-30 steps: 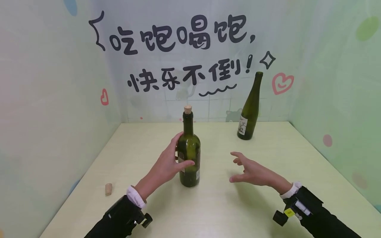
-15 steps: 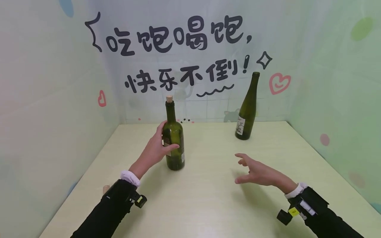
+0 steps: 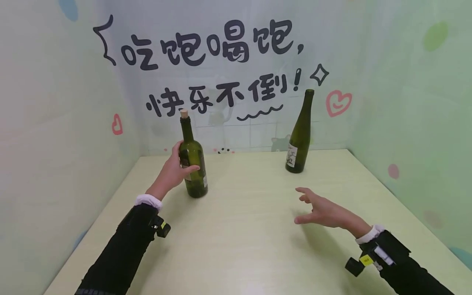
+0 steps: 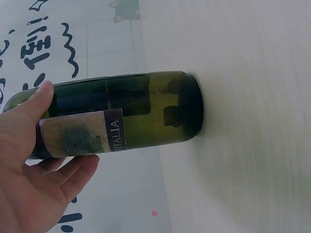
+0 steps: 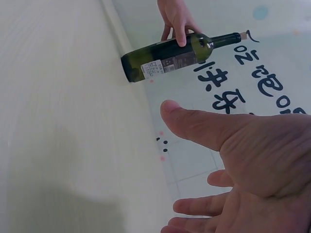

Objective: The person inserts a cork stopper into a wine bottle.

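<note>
A green wine bottle [image 3: 197, 182] stands at the left rear of the table, gripped round its body by my left hand [image 3: 170, 172]. A pale cork [image 3: 184, 114] plugs its neck. In the left wrist view the thumb lies along one side of the bottle [image 4: 165, 97], fingers on the other, with a worn label [image 4: 75, 136] between them. My right hand [image 3: 326, 212] hovers over the right half of the table, fingers spread and thumb apart, holding nothing. A second, slimmer green bottle [image 3: 303, 135] without a cork stands farther back, beyond that hand.
The pale wooden table [image 3: 236, 237] is boxed in by a left wall [image 3: 55, 164], a right wall [image 3: 413, 123] and a back wall [image 3: 221, 131] with dark lettering. My left sleeve [image 3: 114, 250] crosses the table's left part.
My left hand has carried the corked bottle leftward and away from me, toward the back. A loose cork at left has gone out of sight behind the left sleeve. The right hand barely shifts.
</note>
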A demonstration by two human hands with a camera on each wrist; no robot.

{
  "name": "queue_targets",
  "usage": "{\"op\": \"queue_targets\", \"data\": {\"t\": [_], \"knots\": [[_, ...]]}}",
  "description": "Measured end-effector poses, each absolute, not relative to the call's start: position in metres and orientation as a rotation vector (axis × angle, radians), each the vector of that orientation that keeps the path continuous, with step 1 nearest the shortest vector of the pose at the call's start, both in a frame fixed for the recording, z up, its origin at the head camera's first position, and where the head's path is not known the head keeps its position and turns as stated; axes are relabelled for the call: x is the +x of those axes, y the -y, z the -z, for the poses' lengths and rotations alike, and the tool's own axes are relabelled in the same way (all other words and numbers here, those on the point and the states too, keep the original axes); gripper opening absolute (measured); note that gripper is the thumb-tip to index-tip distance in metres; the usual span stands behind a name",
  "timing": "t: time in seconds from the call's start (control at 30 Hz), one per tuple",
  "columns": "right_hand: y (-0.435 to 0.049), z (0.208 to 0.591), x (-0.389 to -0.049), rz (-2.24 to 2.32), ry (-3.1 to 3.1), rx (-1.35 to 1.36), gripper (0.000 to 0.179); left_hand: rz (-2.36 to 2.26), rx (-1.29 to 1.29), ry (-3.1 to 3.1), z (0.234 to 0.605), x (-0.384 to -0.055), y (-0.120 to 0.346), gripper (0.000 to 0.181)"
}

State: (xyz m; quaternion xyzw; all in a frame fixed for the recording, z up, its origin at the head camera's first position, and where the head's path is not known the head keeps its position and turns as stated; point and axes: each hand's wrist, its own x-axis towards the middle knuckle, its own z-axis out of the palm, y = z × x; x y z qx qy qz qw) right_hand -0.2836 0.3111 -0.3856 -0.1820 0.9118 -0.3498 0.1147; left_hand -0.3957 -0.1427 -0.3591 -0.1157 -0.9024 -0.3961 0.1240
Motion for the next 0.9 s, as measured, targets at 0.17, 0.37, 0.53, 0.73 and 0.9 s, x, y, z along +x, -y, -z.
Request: {"op": "queue_targets", "data": {"t": [0.17,0.37,0.53,0.73,0.9], "knots": [[-0.319,0.383,-0.289,1.024,-2.69,-0.531,0.103,1.12,-0.301,2.649,0.351,-0.408,0.156,0.104],[-0.325,0.383,-0.292,1.032,-2.692,-0.5,0.105,1.093,-0.227,2.648,0.347,-0.422,0.171,0.104],[-0.327,0.385,-0.291,1.048,-2.698,-0.487,0.106,1.075,-0.145,2.648,0.346,-0.428,0.181,0.104],[-0.331,0.385,-0.289,1.058,-2.703,-0.486,0.105,1.068,-0.088,2.65,0.348,-0.433,0.184,0.104],[-0.334,0.388,-0.288,1.065,-2.709,-0.477,0.104,1.068,-0.046,2.658,0.349,-0.436,0.185,0.104]]}}
